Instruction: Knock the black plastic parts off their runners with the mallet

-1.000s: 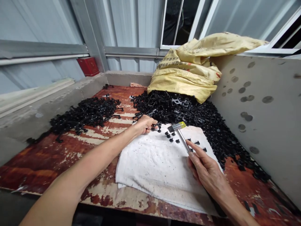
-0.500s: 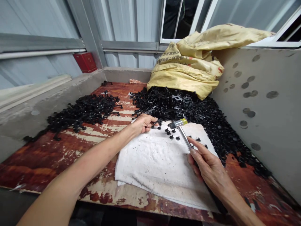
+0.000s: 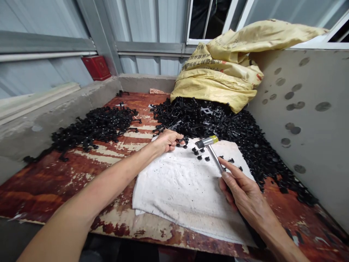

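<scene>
My left hand (image 3: 169, 141) is closed at the far edge of a white cloth (image 3: 174, 189), its fingertips pinching a small black part (image 3: 181, 140) that is mostly hidden. In my right hand (image 3: 242, 193) is a small mallet (image 3: 215, 156) with a metal handle and a head dark at one end and yellow at the other. The mallet's head hangs over the cloth, right of my left hand. Several small black round-based pieces (image 3: 199, 157) stand on the cloth beneath and around it.
Behind the cloth lies a large heap of black parts (image 3: 218, 123), spilling from a yellow woven sack (image 3: 215, 87). Another pile of black parts (image 3: 95, 127) sits at the left on the worn red board (image 3: 68, 182). A red box (image 3: 96, 67) rests on the ledge, and a pale panel (image 3: 313, 127) bounds the right.
The view has shifted slightly. Both hands keep nearly the same pose, with the mallet still held over the cloth and the left fingers still pinched.
</scene>
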The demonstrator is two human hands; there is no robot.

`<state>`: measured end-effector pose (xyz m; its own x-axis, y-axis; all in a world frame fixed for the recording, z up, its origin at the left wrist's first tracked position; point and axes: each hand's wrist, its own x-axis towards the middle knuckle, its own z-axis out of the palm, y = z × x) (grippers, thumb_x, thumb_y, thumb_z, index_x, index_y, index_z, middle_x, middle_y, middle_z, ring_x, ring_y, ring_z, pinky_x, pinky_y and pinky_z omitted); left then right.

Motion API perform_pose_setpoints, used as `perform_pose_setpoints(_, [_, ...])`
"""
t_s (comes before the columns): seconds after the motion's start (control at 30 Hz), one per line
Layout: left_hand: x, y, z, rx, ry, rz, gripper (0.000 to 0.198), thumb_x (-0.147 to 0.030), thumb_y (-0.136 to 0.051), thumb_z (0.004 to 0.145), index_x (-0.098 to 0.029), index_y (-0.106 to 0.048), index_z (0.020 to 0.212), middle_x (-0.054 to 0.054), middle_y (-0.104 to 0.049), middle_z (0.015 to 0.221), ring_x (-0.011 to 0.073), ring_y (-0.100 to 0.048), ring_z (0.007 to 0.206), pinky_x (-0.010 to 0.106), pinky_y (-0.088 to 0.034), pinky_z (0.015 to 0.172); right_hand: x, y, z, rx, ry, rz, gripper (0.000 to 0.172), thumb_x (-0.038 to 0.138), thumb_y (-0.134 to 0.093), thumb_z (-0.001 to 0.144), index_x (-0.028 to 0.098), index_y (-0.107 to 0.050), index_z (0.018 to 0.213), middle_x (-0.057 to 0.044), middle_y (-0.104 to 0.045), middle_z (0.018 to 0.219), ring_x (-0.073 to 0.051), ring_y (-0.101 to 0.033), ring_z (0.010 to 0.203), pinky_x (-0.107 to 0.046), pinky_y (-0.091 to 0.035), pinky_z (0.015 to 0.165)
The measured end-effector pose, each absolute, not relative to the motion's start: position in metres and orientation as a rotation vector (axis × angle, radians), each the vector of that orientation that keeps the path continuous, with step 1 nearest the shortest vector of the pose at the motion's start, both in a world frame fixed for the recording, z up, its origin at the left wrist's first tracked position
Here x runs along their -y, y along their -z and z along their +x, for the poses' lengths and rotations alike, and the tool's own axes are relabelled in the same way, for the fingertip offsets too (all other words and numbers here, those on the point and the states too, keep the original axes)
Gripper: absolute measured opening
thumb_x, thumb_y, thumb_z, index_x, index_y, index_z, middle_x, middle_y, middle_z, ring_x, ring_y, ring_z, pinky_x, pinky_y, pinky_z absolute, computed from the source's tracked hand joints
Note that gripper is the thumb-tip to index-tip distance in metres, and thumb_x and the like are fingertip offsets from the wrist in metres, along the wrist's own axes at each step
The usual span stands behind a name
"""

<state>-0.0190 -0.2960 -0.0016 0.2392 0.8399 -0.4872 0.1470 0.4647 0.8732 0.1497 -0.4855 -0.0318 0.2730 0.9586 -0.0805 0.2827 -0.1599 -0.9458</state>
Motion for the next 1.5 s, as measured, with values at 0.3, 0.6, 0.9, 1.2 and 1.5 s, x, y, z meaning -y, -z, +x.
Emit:
perform_pose_setpoints(0.3, [0.295, 0.004, -0.017, -1.285, -0.613, 1.016, 0.027, -0.01, -0.064, 0.081, -0.015, -0.046, 0.061, 0.003, -0.061, 0.049, -0.0004, -0.024, 0.03, 0.016, -0.013, 0.034, 0.486, 0.034, 0.151, 1.151, -0.949, -1.624, 0.061, 0.05, -0.054, 0.087, 0.018, -0.053, 0.14, 0.003, -0.051, 0.062, -0.009, -0.04, 0.04, -0.021, -0.033, 0.034])
perform_pose_setpoints(0.6, [0.296, 0.004, -0.016, -1.285, -0.618, 1.025, 0.032, -0.008, -0.059, 0.084, -0.016, -0.043, 0.058, 0.002, -0.061, 0.049, 0.0, -0.023, 0.03, 0.018, -0.014, 0.036, 0.485, 0.031, 0.148, 1.096, -0.93, -1.621, 0.067, 0.054, -0.06, 0.081, 0.015, -0.057, 0.136, 0.003, -0.05, 0.058, -0.009, -0.037, 0.04, -0.021, -0.03, 0.033])
perform_pose_setpoints(0.9, [0.298, 0.006, -0.014, -1.313, -0.634, 1.056, 0.027, -0.007, -0.057, 0.083, -0.017, -0.043, 0.062, 0.002, -0.059, 0.046, 0.0005, -0.022, 0.031, 0.019, -0.013, 0.037, 0.485, 0.03, 0.148, 1.125, -0.885, -1.623, 0.067, 0.054, -0.059, 0.081, 0.014, -0.058, 0.135, 0.003, -0.051, 0.058, -0.009, -0.038, 0.039, -0.023, -0.03, 0.034])
perform_pose_setpoints(1.2, [0.303, 0.015, -0.015, -1.263, -0.759, 1.107, 0.026, -0.01, -0.058, 0.081, -0.021, -0.038, 0.07, -0.003, -0.055, 0.045, 0.0018, -0.028, 0.03, 0.019, -0.013, 0.038, 0.477, 0.025, 0.155, 1.631, -0.496, -1.67, 0.054, 0.03, -0.045, 0.087, 0.014, -0.056, 0.137, -0.001, -0.058, 0.062, -0.014, -0.052, 0.049, -0.027, -0.047, 0.05])
perform_pose_setpoints(1.5, [0.306, 0.014, -0.015, -1.259, -0.795, 1.087, 0.021, -0.008, -0.056, 0.078, -0.02, -0.041, 0.07, -0.004, -0.05, 0.044, 0.0034, -0.032, 0.029, 0.019, -0.01, 0.036, 0.448, 0.023, 0.154, 2.077, -0.021, -1.531, 0.058, 0.011, -0.039, 0.087, 0.02, -0.048, 0.143, -0.01, -0.07, 0.095, -0.021, -0.068, 0.075, -0.036, -0.056, 0.069])
